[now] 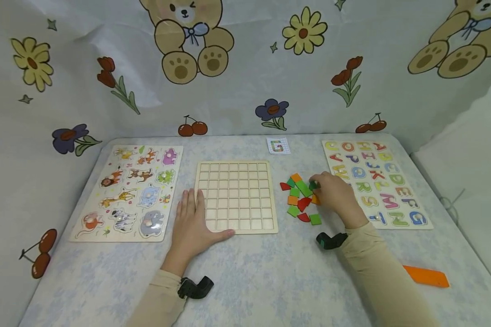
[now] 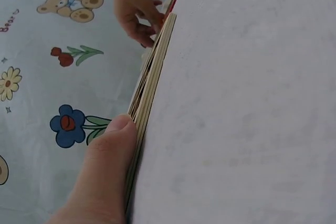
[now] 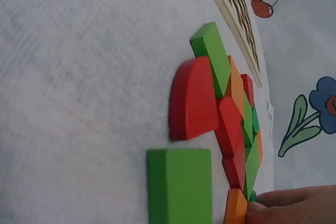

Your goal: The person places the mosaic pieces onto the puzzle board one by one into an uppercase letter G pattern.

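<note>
A wooden grid board [image 1: 237, 198] lies flat on the table in the head view. My left hand [image 1: 191, 227] rests at its left side with straight fingers, the thumb along the front edge. In the left wrist view that thumb [image 2: 107, 156] touches the board's side [image 2: 152, 82]. To the right is a loose group of red, green and orange blocks, among them a green square block [image 1: 315, 220] and a red quarter-round block [image 1: 304, 204]. At this group's right edge my right hand [image 1: 336, 195] pinches a dark green block [image 1: 313, 185], mostly hidden by the fingers.
An animal puzzle board [image 1: 131, 190] lies on the left, a letter puzzle board [image 1: 376, 184] on the right. Behind the blocks is a small card [image 1: 278, 146] with a G pattern. An orange flat piece [image 1: 427, 276] lies beside the right forearm. A printed cloth [image 1: 245, 72] hangs behind the table.
</note>
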### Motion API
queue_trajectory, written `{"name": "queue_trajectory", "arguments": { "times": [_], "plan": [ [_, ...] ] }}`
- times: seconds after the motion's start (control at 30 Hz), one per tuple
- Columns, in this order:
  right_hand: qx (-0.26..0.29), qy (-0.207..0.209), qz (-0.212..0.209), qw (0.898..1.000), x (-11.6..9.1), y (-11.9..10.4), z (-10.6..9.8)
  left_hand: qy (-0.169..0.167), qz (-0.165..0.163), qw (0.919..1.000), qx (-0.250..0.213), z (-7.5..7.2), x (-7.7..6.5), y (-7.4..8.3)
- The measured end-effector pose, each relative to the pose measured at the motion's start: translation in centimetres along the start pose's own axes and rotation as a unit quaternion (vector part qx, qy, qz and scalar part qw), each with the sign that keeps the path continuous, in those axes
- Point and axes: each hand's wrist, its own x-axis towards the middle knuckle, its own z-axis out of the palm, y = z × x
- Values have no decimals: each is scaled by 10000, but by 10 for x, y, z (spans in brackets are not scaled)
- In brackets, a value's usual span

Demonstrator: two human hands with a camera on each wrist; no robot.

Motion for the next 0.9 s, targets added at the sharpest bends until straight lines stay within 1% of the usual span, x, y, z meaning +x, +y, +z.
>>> {"name": "queue_trajectory", "arguments": {
  "times": [0.13,0.27,0.43,0.5,0.63,0.73,0.8,0.9],
  "plan": [
    [111,-107,226,9996,3,2,-2,-13,10,10000,-38,-1,0,1],
    [252,-114,433,9987,5,6,-1,-16,10,10000,-43,-1,-1,1],
    [544,-149,392,9976,5,5,-1,-41,-8,10000,-43,-1,0,2],
    [771,-67,331,9965,5,0,-1,-47,-11,10000,-34,-1,0,2],
    [1411,269,126,9896,9,-18,1,-70,-31,10000,-27,0,1,1],
    [1912,462,-48,9805,17,-38,5,-85,-55,9999,-10,0,1,1],
    [2160,504,-169,9749,24,-53,8,-84,-63,9999,-13,0,0,1],
    [2460,429,-299,9679,34,-75,15,-74,-71,9999,-44,0,0,1]
  ]
}}
